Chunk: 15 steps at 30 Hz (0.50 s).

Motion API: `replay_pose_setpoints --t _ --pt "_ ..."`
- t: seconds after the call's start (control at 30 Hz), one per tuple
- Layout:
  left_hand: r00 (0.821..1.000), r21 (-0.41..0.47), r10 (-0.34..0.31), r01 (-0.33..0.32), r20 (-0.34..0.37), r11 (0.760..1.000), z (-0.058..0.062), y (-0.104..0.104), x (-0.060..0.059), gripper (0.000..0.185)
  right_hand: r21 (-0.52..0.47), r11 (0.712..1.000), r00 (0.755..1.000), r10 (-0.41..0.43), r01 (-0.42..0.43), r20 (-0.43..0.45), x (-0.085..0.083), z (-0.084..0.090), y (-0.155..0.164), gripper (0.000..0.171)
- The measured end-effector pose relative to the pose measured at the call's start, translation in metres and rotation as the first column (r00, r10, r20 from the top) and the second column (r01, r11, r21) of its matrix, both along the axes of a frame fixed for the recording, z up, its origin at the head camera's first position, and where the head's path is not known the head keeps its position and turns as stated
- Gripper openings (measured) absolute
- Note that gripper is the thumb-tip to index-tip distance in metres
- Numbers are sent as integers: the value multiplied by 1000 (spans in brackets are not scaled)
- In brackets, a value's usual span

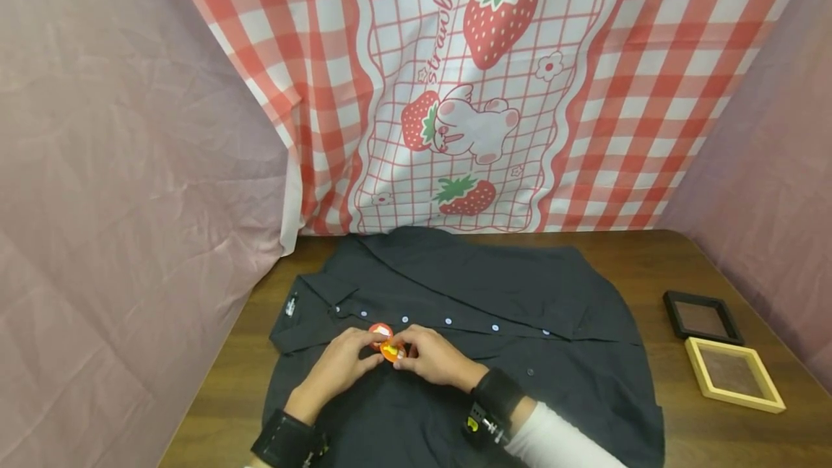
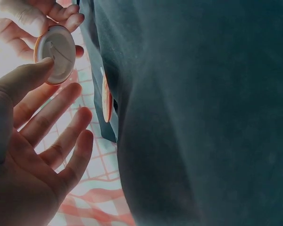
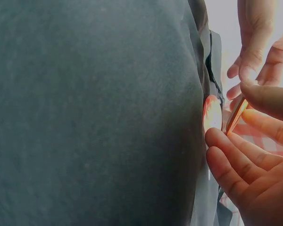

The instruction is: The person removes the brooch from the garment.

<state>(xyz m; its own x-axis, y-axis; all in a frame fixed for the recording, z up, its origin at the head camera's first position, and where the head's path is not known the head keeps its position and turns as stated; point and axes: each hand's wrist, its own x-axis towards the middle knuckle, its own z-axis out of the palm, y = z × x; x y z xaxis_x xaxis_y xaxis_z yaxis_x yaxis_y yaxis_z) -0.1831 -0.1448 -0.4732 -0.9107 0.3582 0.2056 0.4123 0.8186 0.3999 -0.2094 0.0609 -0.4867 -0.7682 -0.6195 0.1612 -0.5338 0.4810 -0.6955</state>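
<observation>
Both hands pinch a round orange pin-back badge [image 1: 391, 352] above a dark button-up shirt [image 1: 455, 280] laid out flat. The left hand [image 1: 339, 361] has its thumb against the badge's white back [image 2: 63, 52], where a thin wire pin shows; its other fingers are spread apart. From the other side, the right hand [image 1: 438, 358] grips the badge's rim between thumb and fingers. A second badge, red with a white design [image 1: 380, 331], lies against the shirt front just beyond them. In the right wrist view, right-hand fingertips [image 3: 216, 137] come close to this red badge [image 3: 211, 113].
White buttons [image 1: 448, 321] run along the shirt's placket, with the collar [image 1: 305, 305] at the left. A black frame [image 1: 703, 318] and a pale wooden frame [image 1: 736, 375] lie on the brown table [image 1: 656, 258] at right. A strawberry-print cloth [image 1: 481, 114] hangs behind.
</observation>
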Motion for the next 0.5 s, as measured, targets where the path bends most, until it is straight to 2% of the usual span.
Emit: replay_pose_setpoints --t 0.37,0.5 --pt "1000 43 4 -5 13 999 0 -1 0 24 -23 999 999 32 -32 22 -3 -3 2 28" --pt "1000 48 -16 16 -10 999 -1 -2 -1 22 -45 998 998 47 -46 38 -4 -3 3 29"
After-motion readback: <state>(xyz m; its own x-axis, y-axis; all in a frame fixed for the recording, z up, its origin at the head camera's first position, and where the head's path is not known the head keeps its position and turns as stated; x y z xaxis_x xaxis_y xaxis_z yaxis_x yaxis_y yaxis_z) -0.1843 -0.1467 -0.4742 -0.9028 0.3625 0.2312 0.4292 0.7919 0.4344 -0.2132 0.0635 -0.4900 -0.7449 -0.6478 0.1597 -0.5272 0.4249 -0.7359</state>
